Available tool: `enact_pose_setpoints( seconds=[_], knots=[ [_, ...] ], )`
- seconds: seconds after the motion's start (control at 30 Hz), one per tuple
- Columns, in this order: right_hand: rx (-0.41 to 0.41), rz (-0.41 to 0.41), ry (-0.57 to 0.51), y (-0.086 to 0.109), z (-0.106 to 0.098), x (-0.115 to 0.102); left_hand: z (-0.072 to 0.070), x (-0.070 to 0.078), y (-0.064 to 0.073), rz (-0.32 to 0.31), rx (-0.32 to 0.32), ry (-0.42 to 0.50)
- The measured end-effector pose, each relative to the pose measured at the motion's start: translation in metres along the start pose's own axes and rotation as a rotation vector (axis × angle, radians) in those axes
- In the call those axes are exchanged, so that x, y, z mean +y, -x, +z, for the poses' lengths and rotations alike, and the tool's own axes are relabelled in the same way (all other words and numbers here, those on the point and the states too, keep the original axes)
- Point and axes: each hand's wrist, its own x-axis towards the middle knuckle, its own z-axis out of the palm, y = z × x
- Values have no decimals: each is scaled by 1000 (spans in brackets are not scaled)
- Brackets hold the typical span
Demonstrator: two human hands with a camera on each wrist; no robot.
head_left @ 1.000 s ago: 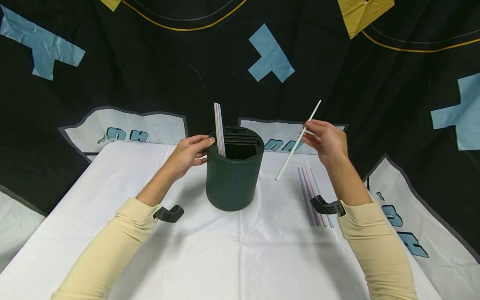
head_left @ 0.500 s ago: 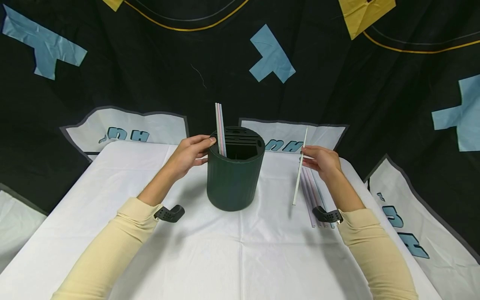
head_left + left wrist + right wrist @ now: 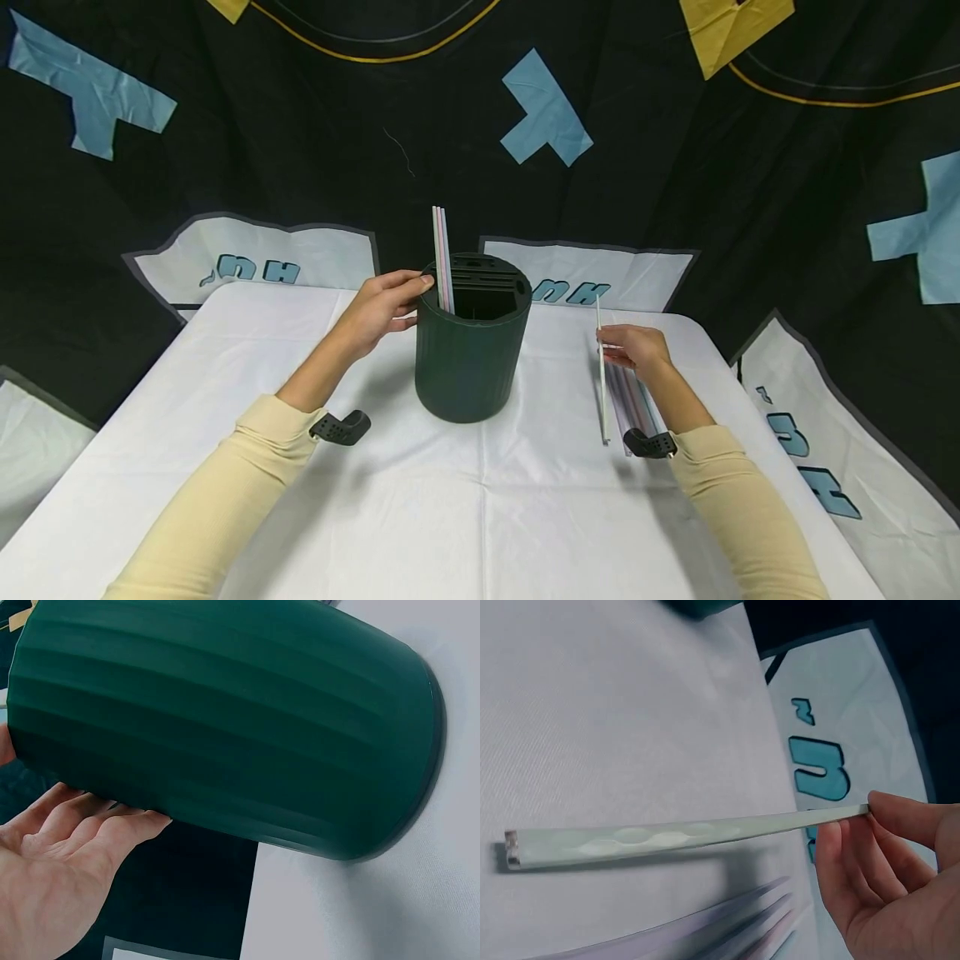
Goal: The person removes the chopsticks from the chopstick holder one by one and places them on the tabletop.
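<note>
A dark green ribbed cylindrical container (image 3: 471, 367) stands upright on the white-covered table, its top divided into slots and a larger opening. My left hand (image 3: 382, 307) holds it at the left of the rim, thumb at the top edge and fingers against the outer wall (image 3: 225, 727). Several pale straws (image 3: 442, 258) stick up from the opening. My right hand (image 3: 636, 345) pinches a pale green straw (image 3: 645, 838) between thumb and fingers; its near end hangs low over the cloth. Just right of it, several purple, pink and blue straws (image 3: 633, 396) lie side by side, partly hidden under the hand and wrist strap.
White cloth (image 3: 420, 517) covers the table. Behind it hangs a black backdrop (image 3: 300, 150) with blue and yellow tape pieces. White panels with blue lettering (image 3: 262, 250) lean at the table's back and right edges.
My right hand has come down toward the straws on the table, bringing the pale green straw from a slant above to nearly in line with them. My left hand and the container stay put.
</note>
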Motion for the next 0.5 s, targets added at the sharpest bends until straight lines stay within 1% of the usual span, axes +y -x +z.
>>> enact_pose_setpoints(
  seconds=[0.1,0.33,0.5],
  knots=[
    [6,3,23,-2,-1,6,0,0,0,-1,1,3],
    [23,41,58,-5,-3,19,1,0,0,-2,0,18],
    [27,26,87,-7,-4,27,0,0,0,-3,1,19]
  ],
)
